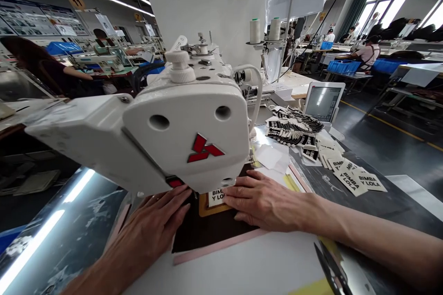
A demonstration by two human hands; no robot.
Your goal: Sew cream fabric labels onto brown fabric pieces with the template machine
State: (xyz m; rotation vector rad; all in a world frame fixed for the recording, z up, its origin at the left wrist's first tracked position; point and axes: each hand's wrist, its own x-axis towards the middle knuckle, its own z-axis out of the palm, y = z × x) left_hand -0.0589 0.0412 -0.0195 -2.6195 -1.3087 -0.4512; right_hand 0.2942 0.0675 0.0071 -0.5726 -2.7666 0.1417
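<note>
Beneath the head of a white sewing machine (187, 133) with a red three-part emblem lies a dark brown panel (207, 235). A white label with black lettering (214, 198) sits in a yellow-edged window (204, 212) on it. My right hand (258, 198) lies flat, fingers outstretched over the label's right side. On the panel's left side rests my left hand (162, 216), its fingers stretched forward beneath the machine head and their tips partly hidden. Neither hand grips anything. The needle area is hidden behind the machine head.
Stacks of black labels (294, 126) and loose white labels (353, 177) lie on the dark table at right, near a tablet screen (323, 101). Thread snips (332, 267) lie at front right. Two thread cones (255, 31) stand behind. Other people sit at machines farther off.
</note>
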